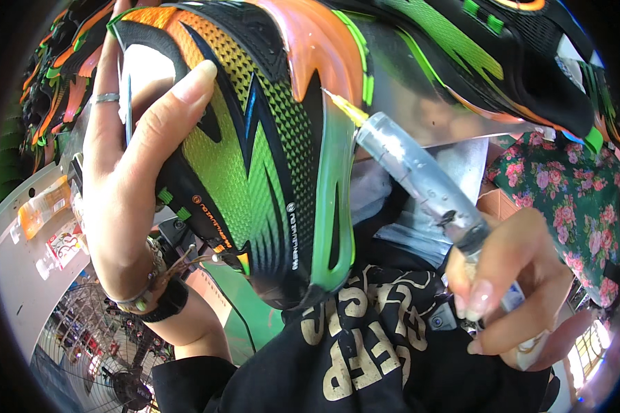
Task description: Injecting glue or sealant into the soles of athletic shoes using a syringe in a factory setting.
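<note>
The shoe upper (255, 151), a glossy piece in green, black and orange with a pink-orange flame panel near its top, is held up close to the camera and fills the middle of the view. The left hand (127, 179) grips it from the left side, fingers curled round its edge and the thumb laid flat across the patterned face; a ring sits on one finger and bracelets circle the wrist. The right hand (510, 289) pinches a clear syringe (420, 175) between thumb and fingers low on the barrel, and its yellow needle tip (341, 103) touches the seam where the pink-orange panel meets the green edge strip. By the look of it the work is mid-way: the tip is at the seam, but whether anything has been laid down along the edge, or how much of it remains, cannot be made out, as no bead or wet line shows. The syringe's plunger end is hidden inside the closed fingers. Behind, more uppers (517, 48) of the same colours hang across the top, cut off by the rim, with others stacked at far left (55, 76). A flowered cloth (565, 199) lies to the right, a fan (96, 344) below left, and a dark printed garment (372, 344) fills the lower centre.
</note>
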Tool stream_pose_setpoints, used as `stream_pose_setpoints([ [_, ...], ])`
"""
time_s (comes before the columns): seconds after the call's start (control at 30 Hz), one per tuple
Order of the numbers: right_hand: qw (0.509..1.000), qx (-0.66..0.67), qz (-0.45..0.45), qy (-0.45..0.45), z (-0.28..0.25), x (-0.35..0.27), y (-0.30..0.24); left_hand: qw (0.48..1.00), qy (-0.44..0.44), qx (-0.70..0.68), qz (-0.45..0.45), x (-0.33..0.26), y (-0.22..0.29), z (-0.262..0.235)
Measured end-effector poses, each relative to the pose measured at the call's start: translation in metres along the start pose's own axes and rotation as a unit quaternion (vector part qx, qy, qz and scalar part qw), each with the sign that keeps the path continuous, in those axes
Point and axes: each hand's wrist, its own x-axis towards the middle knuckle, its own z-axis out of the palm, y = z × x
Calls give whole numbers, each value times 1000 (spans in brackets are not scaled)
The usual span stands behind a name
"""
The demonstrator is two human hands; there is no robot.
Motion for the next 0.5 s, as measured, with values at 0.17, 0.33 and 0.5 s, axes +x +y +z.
stream_pose_setpoints([
  [0.17,992,-84,54,73,27,1,-10,997,54,55,-13,-17,9,28],
  [0.33,990,-100,74,67,36,-20,-22,993,99,39,42,-26,8,38],
  [0.5,991,-86,82,59,36,-45,-30,993,68,88,49,-27,11,34],
])
